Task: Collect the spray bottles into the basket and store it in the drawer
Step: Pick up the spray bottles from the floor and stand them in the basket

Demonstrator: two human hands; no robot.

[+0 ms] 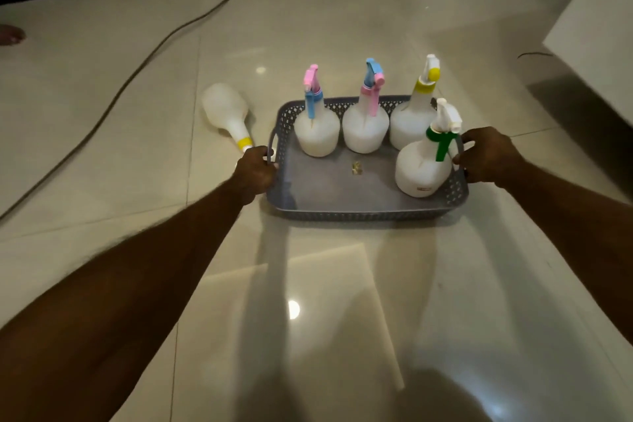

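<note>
The grey basket (359, 212) sits on the tiled floor (342, 10) with four spray bottles (364, 128) upright inside, left hand (255, 172) and right hand (488, 154) gripping its side handles, a fifth bottle (226, 113) lying just left.

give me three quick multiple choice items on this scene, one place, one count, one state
1. Where is the white bottle with the yellow collar that lies on its side?
A in the basket
B on the floor left of the basket
C in a drawer
2. How many spray bottles stand in the grey plastic lattice basket?
A two
B four
C six
3. What is the left hand doing?
A gripping the basket's handle
B hanging idle
C holding a bottle

B: it lies on the tiles.
B: four stand upright inside.
A: fingers curl round the handle.
</note>
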